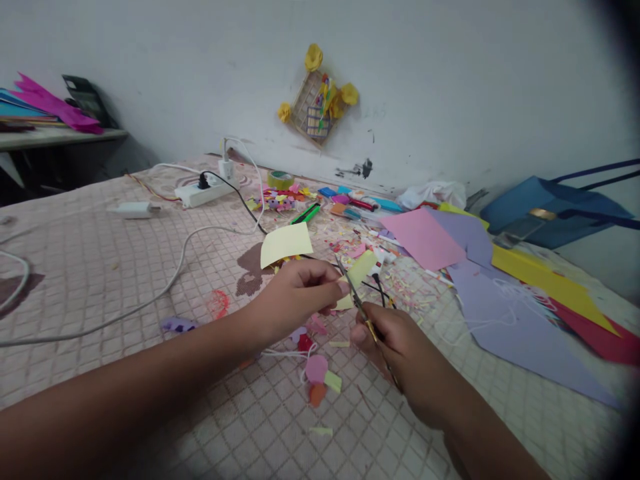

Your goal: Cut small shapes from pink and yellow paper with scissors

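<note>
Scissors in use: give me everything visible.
The scissors have slim grey, metallic-looking blades and gold-coloured handles, partly hidden by the right hand gripping them. They slant up and left above the checked cloth, tips away from the person. Blades overlap the pale yellow-green paper beside the left hand; contact and blade opening are unclear.

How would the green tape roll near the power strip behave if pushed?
The tape roll would probably slide rather than roll, since it lies flat on its side. Its low, wide ring shape suggests it is unlikely to tip, and likely fairly stiff.
</note>
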Demonstrator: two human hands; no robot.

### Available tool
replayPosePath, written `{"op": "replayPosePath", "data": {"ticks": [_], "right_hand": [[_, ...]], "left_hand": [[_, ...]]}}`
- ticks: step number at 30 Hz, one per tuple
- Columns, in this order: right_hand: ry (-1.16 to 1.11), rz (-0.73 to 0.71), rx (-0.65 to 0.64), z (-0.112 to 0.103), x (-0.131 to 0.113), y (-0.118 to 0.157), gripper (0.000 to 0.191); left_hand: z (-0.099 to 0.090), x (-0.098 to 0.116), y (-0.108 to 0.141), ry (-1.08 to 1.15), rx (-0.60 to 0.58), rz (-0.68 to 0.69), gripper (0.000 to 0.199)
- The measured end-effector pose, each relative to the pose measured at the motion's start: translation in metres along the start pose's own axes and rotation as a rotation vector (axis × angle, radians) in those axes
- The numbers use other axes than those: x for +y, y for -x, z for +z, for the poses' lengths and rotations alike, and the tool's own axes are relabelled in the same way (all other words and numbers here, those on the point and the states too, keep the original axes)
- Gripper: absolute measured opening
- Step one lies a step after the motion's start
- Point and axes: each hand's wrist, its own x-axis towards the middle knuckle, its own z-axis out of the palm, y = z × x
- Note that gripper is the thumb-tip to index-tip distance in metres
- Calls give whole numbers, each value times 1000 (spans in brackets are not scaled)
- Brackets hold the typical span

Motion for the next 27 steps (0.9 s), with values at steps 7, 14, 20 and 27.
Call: {"op": "replayPosePath", "data": {"ticks": [7, 14, 20, 27], "right_hand": [[-4, 10, 0, -2, -2, 1, 39], [-4, 1, 7, -1, -4, 3, 42], [-6, 17, 28, 1, -2, 4, 42], [-21, 4, 17, 2, -1, 3, 42]], "left_hand": [[-3, 5, 0, -101, 80, 86, 14], [0, 5, 3, -124, 60, 74, 15], [4, 5, 4, -69, 51, 44, 14], [5, 2, 5, -36, 22, 44, 17]]}}
